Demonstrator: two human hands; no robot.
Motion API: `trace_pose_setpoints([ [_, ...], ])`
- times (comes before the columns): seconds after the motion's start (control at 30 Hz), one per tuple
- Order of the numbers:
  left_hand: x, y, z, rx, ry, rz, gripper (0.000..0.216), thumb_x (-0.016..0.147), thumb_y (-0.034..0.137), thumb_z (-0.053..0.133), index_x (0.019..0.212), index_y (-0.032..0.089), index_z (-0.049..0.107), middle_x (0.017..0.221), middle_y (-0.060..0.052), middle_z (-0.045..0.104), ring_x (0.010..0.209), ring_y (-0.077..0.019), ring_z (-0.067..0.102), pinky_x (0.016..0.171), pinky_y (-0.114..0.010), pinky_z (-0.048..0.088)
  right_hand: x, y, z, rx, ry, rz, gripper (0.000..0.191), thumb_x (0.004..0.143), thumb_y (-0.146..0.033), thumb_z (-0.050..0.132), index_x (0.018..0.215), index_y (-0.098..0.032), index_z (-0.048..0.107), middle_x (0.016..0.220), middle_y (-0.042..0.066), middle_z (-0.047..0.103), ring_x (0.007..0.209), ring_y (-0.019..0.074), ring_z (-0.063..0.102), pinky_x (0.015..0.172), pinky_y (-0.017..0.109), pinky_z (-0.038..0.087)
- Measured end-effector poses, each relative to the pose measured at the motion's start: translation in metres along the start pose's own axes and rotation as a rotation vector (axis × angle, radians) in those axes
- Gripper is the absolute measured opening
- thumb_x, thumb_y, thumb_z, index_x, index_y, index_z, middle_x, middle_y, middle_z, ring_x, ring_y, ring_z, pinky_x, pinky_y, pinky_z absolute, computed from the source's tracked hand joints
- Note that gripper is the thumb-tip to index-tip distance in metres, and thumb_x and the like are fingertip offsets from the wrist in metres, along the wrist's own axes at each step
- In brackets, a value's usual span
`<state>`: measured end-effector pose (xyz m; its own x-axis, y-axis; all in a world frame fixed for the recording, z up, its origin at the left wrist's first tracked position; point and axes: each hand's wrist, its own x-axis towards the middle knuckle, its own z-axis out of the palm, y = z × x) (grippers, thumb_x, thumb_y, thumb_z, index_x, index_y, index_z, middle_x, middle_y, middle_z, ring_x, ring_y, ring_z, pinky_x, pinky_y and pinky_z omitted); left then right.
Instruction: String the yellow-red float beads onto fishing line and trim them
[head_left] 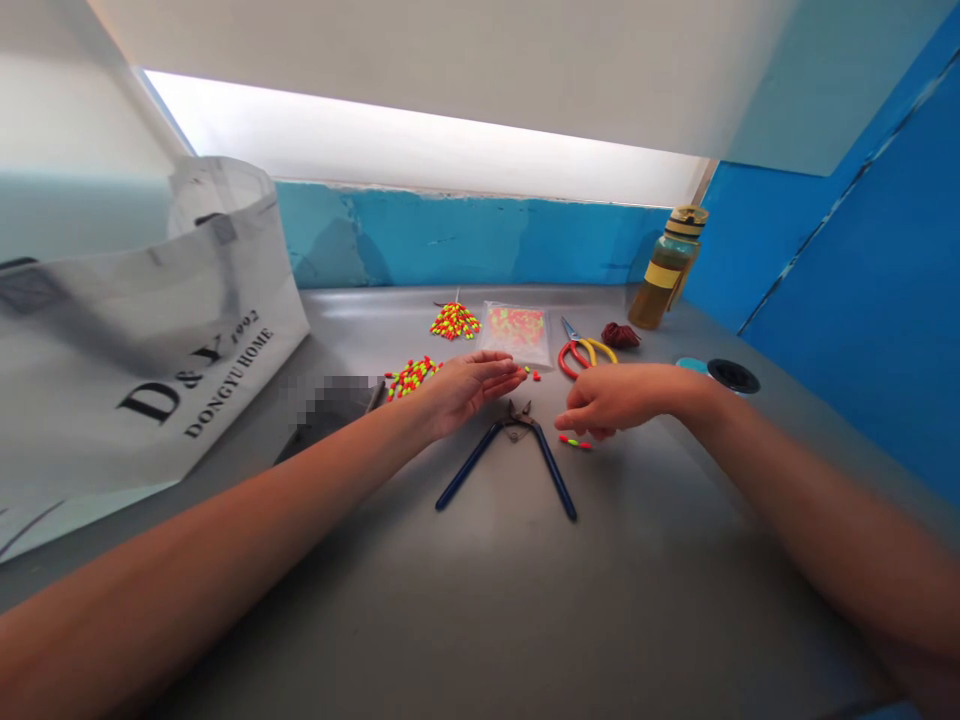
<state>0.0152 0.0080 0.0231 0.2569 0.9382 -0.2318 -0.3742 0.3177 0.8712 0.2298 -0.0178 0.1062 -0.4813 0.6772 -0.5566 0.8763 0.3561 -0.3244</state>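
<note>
My left hand [474, 388] is held above the table, its fingers stretched out and close together. By its fingertips are a few small red and yellow-green oval beads [535, 377]. My right hand [609, 398] has its fingers curled in and points down; what they pinch, if anything, is hidden. Just under those fingertips is a short row of red and yellow-green beads [575, 442]. Between and below the hands lie pliers [516, 432] with dark blue handles spread apart. Beyond my left wrist is a pile of the same beads [414, 377], partly covered by the forearm.
Farther back are a second bead pile [454, 321], a clear bag of beads [516, 333], red-and-yellow-handled scissors [579, 350] and a dark red bundle [621, 335]. A bottle [664, 275] and a black spool [733, 376] stand right. A large white bag [150, 330] occupies the left.
</note>
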Motion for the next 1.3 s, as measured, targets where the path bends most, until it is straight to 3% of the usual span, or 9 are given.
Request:
trace_pose_setpoints([
  [0.1,0.000,-0.001,-0.001,0.023,-0.032,-0.005,0.016,0.079,0.004,0.074,0.089,0.014,0.066,0.095,-0.011,0.075,0.092,-0.0181,0.074,0.094,-0.028,0.058,0.003,-0.012,0.009,0.008,-0.010,-0.016,0.039,0.093,-0.048,0.055,0.073,-0.017,0.068,0.068,0.007,0.068,0.053,0.0152,0.057,0.053,0.030,0.039],
  [0.33,-0.004,0.001,0.002,0.052,-0.043,-0.015,0.011,0.081,0.007,0.074,0.085,0.015,0.067,0.095,-0.010,0.075,0.090,-0.0172,0.073,0.092,-0.028,0.057,0.009,-0.045,0.044,-0.254,0.217,0.066,0.024,0.086,-0.032,0.058,0.091,-0.014,0.075,0.082,0.016,0.070,0.067,0.0234,0.061,0.058,0.033,0.040],
  [0.43,-0.006,0.001,0.002,0.069,-0.053,-0.037,0.011,0.080,0.005,0.073,0.084,0.014,0.068,0.092,-0.009,0.074,0.090,-0.0172,0.073,0.092,-0.028,0.057,0.013,-0.046,0.048,-0.190,0.208,0.046,0.025,0.085,-0.033,0.056,0.083,-0.014,0.073,0.080,0.015,0.069,0.066,0.0241,0.060,0.057,0.035,0.039],
  [0.57,-0.005,-0.001,0.000,0.069,-0.057,-0.045,0.011,0.080,0.006,0.073,0.085,0.015,0.068,0.092,-0.009,0.074,0.087,-0.0177,0.073,0.088,-0.029,0.058,0.008,-0.041,0.035,0.048,0.080,-0.080,0.026,0.084,-0.041,0.056,0.074,-0.018,0.062,0.072,0.006,0.065,0.057,0.0168,0.053,0.051,0.031,0.033],
  [0.67,-0.002,-0.002,-0.002,0.095,-0.063,-0.069,0.013,0.078,0.005,0.073,0.086,0.015,0.068,0.087,-0.008,0.074,0.081,-0.0173,0.072,0.079,-0.028,0.059,-0.012,-0.042,0.016,0.247,-0.001,-0.123,0.012,0.082,-0.030,0.055,0.077,-0.019,0.057,0.067,0.001,0.061,0.053,0.0126,0.048,0.048,0.027,0.033],
  [0.8,-0.001,-0.003,-0.001,0.126,-0.085,-0.056,0.015,0.075,0.003,0.072,0.086,0.013,0.069,0.080,-0.006,0.072,0.070,-0.0140,0.069,0.071,-0.025,0.058,-0.041,-0.046,-0.005,0.261,0.268,-0.179,0.017,0.083,-0.035,0.060,0.080,-0.020,0.055,0.065,-0.002,0.053,0.056,0.0113,0.044,0.049,0.025,0.027],
  [0.97,-0.004,0.000,0.001,0.138,-0.074,-0.070,0.010,0.079,0.005,0.071,0.083,0.014,0.069,0.086,-0.008,0.073,0.080,-0.0151,0.070,0.083,-0.027,0.057,-0.046,-0.037,-0.014,0.003,0.677,0.014,0.038,0.088,-0.048,0.060,0.066,-0.019,0.047,0.058,-0.002,0.046,0.053,0.0111,0.036,0.051,0.029,0.021],
  [1.13,-0.005,0.000,0.000,0.141,-0.080,-0.088,0.010,0.081,0.005,0.070,0.083,0.014,0.068,0.087,-0.007,0.072,0.083,-0.0153,0.070,0.083,-0.027,0.057,-0.022,-0.012,-0.020,-0.028,0.562,0.191,0.041,0.090,-0.049,0.058,0.064,-0.019,0.051,0.060,0.001,0.054,0.052,0.0122,0.042,0.051,0.030,0.024],
  [1.3,-0.003,-0.001,-0.001,0.150,-0.099,-0.089,0.010,0.082,0.005,0.070,0.085,0.014,0.067,0.088,-0.007,0.072,0.083,-0.0152,0.070,0.080,-0.026,0.057,-0.005,-0.001,-0.017,0.082,0.512,0.157,0.033,0.093,-0.049,0.054,0.081,-0.018,0.057,0.074,0.005,0.064,0.058,0.0141,0.051,0.052,0.028,0.031],
])
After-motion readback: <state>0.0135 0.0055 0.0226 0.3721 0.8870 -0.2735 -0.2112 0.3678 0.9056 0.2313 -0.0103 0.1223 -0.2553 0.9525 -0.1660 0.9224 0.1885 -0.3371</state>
